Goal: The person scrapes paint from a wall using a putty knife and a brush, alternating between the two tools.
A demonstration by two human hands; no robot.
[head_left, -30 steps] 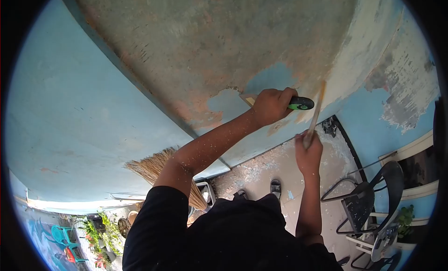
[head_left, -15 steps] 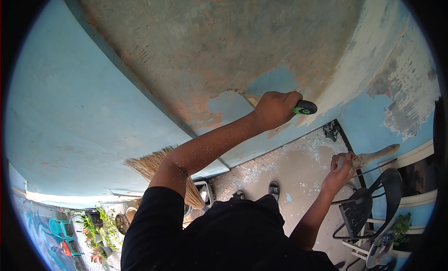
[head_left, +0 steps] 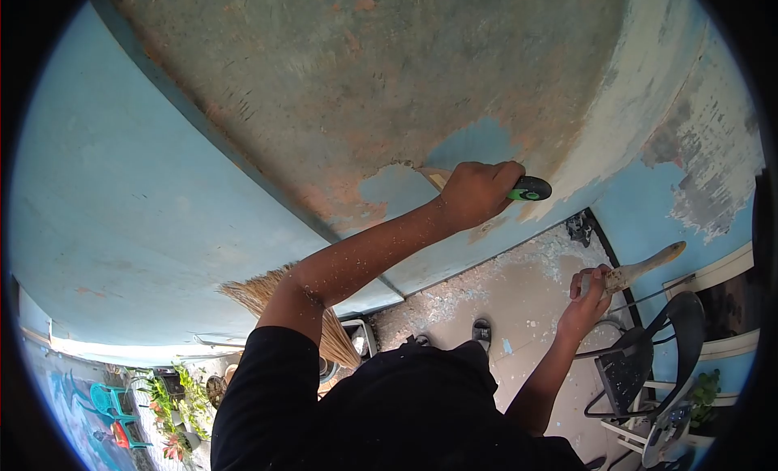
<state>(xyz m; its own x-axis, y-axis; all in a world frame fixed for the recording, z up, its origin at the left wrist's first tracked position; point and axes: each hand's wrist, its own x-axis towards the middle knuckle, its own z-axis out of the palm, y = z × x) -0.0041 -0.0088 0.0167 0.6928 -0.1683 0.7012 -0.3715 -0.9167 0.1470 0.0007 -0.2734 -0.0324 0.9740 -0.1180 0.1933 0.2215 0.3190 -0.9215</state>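
My left hand (head_left: 480, 195) is wrapped round a scraper (head_left: 531, 189) with a black and green handle. The scraper's blade meets the wall (head_left: 389, 90) at the edge of a remaining light-blue paint patch (head_left: 474, 143); the fist covers part of the tool. Lower on the right, my right hand (head_left: 585, 297) grips a paintbrush (head_left: 648, 264) near its bristle end, the worn wooden handle pointing up and to the right. Above the blue patch the wall is bare, grey-brown and rough. Small flakes cling to my left forearm.
A straw broom (head_left: 263, 291) leans below my left arm, beside a bin (head_left: 356, 335). Paint chips litter the floor (head_left: 519, 289) round my feet. A black chair (head_left: 640, 366) stands at the right. Plants (head_left: 174, 406) and a turquoise chair (head_left: 108, 400) are far left.
The view has shifted slightly. My left hand and the scraper stay at nearly the same place on the wall, and the paintbrush appears slightly left of where it was.
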